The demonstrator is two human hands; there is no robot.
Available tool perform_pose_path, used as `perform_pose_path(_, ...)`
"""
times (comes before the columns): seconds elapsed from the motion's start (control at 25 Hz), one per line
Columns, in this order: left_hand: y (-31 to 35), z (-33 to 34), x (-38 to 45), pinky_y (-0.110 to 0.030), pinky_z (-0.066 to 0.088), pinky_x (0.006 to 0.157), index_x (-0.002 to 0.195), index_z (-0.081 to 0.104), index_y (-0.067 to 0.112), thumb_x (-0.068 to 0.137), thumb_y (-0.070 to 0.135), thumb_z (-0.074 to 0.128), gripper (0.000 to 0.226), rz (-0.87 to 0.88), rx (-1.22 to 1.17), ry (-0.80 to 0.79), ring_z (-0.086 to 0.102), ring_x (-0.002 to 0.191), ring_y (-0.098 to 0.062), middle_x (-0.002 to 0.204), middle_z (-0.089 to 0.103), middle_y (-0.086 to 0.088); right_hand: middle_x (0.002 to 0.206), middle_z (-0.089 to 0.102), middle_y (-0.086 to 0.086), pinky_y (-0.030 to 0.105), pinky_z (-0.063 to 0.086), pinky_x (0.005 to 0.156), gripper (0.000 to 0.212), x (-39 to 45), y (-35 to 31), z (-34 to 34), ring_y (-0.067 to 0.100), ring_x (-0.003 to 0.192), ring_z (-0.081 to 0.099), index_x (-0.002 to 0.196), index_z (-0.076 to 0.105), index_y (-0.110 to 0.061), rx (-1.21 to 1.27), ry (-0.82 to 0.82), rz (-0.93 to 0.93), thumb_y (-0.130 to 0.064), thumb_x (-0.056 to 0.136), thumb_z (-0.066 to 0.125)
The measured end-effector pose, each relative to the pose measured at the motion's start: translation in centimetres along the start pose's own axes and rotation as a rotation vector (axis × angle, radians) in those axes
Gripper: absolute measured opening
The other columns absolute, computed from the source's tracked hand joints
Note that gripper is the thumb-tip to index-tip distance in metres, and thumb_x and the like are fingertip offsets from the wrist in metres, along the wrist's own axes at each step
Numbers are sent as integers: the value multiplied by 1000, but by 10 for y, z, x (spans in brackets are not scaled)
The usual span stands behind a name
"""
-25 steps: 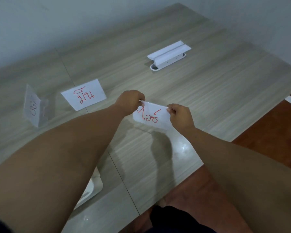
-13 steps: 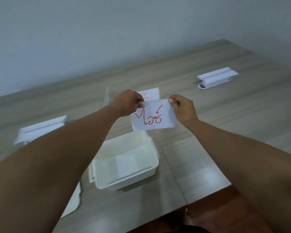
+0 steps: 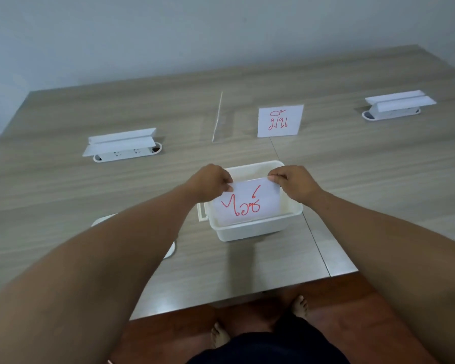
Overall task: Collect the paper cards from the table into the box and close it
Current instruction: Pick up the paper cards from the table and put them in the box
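Note:
A white paper card (image 3: 244, 203) with red handwriting hangs tilted inside the open white box (image 3: 258, 229) near the table's front edge. My left hand (image 3: 212, 183) pinches its top left corner and my right hand (image 3: 293, 182) pinches its top right corner. The card's lower edge is down inside the box. A second white card (image 3: 280, 121) with red writing lies flat on the table behind the box. A third card or clear stand (image 3: 218, 116) stands upright and edge-on to its left. The box's white lid (image 3: 170, 252) lies left of the box, mostly hidden by my left forearm.
Two white pop-up socket units are set into the wooden table (image 3: 378, 166), one at the left (image 3: 122, 145) and one at the far right (image 3: 397, 105). A grey wall runs behind the table. My bare feet stand on a red-brown floor (image 3: 247, 319) below the front edge.
The view has swung left and the box is now in front of me. Both hands have brought the card from above the table down into the box.

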State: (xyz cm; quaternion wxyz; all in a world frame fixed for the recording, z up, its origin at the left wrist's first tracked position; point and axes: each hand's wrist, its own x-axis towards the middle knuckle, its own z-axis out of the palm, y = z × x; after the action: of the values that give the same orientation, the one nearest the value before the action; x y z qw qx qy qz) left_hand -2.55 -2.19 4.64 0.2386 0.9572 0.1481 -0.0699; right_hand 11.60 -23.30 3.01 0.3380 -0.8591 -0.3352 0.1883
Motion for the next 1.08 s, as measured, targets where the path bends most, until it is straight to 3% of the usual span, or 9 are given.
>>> perform_pose_path(0.12, 0, 23, -1, -27, 48, 88, 106, 76, 7, 87, 20, 70, 24, 23, -32, -60, 65, 104, -23, 106, 75, -8, 110, 73, 0, 28, 47, 87, 23, -9, 14, 3, 18, 100, 64, 107, 74, -17, -109, -50, 60, -26, 94, 58)
perform_pose_path(0.24, 2, 41, 1, -25, 47, 87, 105, 76, 8, 87, 20, 69, 23, 38, -26, -141, 66, 104, -21, 106, 76, -6, 98, 72, -3, 26, 44, 78, 22, -17, 29, 7, 14, 82, 63, 103, 75, -22, -190, -113, 100, -30, 94, 57)
perform_pose_path(0.4, -2, 51, 3, -23, 46, 89, 104, 77, 10, 87, 20, 68, 22, 49, -34, -196, 66, 106, -17, 108, 76, -4, 111, 73, -8, 32, 43, 97, 23, -19, 36, 8, 17, 108, 62, 105, 75, -24, -343, -215, 46, -31, 94, 56)
perform_pose_path(0.52, -3, 54, 1, -25, 50, 90, 98, 79, 10, 88, 21, 64, 21, 55, -7, -237, 67, 101, -16, 103, 77, -2, 111, 74, -8, 35, 38, 104, 26, -20, 36, 10, 19, 111, 61, 105, 74, -23, -445, -269, 23, -31, 96, 51)
perform_pose_path(0.64, -5, 46, 8, -31, 55, 87, 93, 78, 6, 89, 20, 61, 22, -6, -49, -264, 69, 81, -16, 88, 77, -2, 108, 74, -7, 33, 40, 101, 28, -20, 33, 7, 18, 106, 62, 104, 73, -24, -393, -230, 29, -32, 95, 48)
perform_pose_path(0.72, -4, 35, 22, -29, 58, 80, 89, 76, 7, 89, 24, 61, 23, -76, -119, -230, 70, 68, -15, 81, 78, -4, 103, 74, -6, 33, 47, 94, 27, -13, 29, 0, 16, 100, 63, 101, 73, -25, -282, -161, 58, -36, 93, 50)
perform_pose_path(0.84, 7, 12, 48, -30, 58, 76, 81, 75, 11, 89, 27, 60, 23, -108, -143, -114, 74, 70, -20, 77, 77, -4, 94, 73, -5, 28, 49, 78, 22, 9, 27, -26, 15, 88, 64, 95, 72, -26, -194, -54, 77, -34, 90, 53)
perform_pose_path(1.08, 41, -38, 125, -36, 58, 82, 88, 77, 4, 90, 25, 60, 27, -108, -84, 59, 73, 82, -26, 85, 77, -10, 107, 72, -4, 31, 51, 89, 31, 78, 46, -94, 18, 102, 65, 113, 68, -23, -260, 50, 81, -24, 90, 48)
